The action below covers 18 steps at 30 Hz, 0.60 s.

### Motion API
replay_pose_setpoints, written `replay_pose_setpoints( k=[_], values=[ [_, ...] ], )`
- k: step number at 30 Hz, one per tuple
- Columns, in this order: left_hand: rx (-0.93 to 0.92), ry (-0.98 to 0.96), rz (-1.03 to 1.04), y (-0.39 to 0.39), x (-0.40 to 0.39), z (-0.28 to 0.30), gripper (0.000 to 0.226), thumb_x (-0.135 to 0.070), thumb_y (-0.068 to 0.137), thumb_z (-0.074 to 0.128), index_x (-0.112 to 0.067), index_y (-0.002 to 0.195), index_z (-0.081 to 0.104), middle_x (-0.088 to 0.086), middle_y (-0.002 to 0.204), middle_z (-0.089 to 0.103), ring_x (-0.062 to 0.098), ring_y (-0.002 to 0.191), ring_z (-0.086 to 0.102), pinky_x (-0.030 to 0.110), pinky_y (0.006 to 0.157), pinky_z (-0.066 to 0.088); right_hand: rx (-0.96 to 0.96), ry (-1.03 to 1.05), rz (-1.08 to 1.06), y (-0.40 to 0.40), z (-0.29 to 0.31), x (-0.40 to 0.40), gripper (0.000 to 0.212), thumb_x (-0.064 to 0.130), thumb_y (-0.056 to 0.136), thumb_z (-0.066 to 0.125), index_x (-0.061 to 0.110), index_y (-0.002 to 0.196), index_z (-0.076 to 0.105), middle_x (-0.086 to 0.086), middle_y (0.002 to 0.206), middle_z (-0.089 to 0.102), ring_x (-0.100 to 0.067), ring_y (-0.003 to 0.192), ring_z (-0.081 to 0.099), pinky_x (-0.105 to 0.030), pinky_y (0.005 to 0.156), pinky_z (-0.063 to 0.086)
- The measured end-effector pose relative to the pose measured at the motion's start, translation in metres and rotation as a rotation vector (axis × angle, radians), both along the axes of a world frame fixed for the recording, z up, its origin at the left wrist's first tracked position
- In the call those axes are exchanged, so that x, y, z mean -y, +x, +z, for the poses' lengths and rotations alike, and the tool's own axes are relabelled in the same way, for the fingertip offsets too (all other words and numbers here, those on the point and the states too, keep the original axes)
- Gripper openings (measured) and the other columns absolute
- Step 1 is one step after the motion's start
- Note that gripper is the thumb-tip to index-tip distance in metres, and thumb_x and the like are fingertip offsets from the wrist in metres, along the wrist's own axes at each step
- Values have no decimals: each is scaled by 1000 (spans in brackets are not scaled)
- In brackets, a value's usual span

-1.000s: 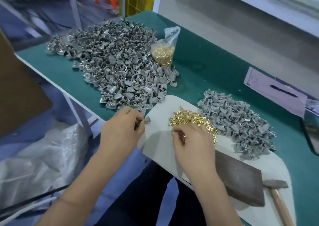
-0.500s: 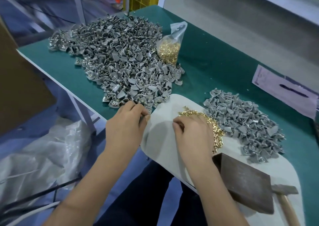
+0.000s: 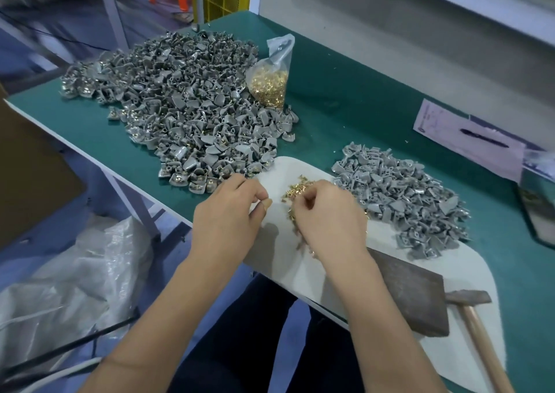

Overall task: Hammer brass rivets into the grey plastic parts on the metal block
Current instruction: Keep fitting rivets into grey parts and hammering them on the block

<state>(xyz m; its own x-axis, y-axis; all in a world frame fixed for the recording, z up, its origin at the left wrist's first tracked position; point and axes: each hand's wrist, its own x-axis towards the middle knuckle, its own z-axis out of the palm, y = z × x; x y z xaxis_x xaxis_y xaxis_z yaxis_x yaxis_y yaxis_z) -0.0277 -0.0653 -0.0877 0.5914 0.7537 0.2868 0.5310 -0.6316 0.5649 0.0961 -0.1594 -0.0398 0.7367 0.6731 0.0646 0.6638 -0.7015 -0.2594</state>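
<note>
On the green desk [image 3: 345, 98] lies a white felt mat [image 3: 300, 266], and both hands work over its far left part. The left hand [image 3: 228, 215] hovers at the mat's left edge with its fingers [image 3: 261, 195] curled and thumb pressed to the fingertips; whether it pinches something there cannot be told. The right hand [image 3: 327, 215] rests just beside it over the loose pile of brass rivets [image 3: 295, 189], its fingers curled down into the pile, apparently pinching rivets, though the fingertips are hidden.

A small heap of grey plastic parts [image 3: 402, 203] sits just right of the rivets, partly on the mat. A much larger heap of grey parts [image 3: 180, 107], some showing brass, spreads across the far left of the desk. A clear plastic bag of rivets [image 3: 268, 84] stands at that heap's right edge.

The dark metal block [image 3: 411, 293] lies on the near right part of the mat, by the right forearm. A hammer [image 3: 468, 298] with a wooden handle lies touching the block's right side. A pale paper sheet [image 3: 468, 140] with a black pen [image 3: 483, 137] on it lies at the far right.
</note>
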Motion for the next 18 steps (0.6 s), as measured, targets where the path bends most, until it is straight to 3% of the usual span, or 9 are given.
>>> replay_pose_setpoints(
  k=[3,10,18],
  values=[
    [27,-26,-89,11,7,2,4,-37,92,66,-37,91,62,-17,92,54,1,82,51,27,57,38,-87,138,-49,13,9,24,7,27,91,59,27,85,63,10,72,66,-14,69,65,-34,66,57],
    [39,-56,-489,67,57,22,3,-40,92,64,-37,91,63,-20,88,58,0,84,53,26,67,42,-191,517,-216,59,15,127,21,14,87,76,35,84,74,24,77,69,6,76,64,-8,72,48],
    [-237,30,-654,156,98,43,17,-44,92,66,-36,107,66,-18,102,68,10,99,62,28,71,39,-155,820,-377,64,-3,206,23,10,92,72,33,92,73,12,89,74,-3,76,64,-9,72,46]
  ],
)
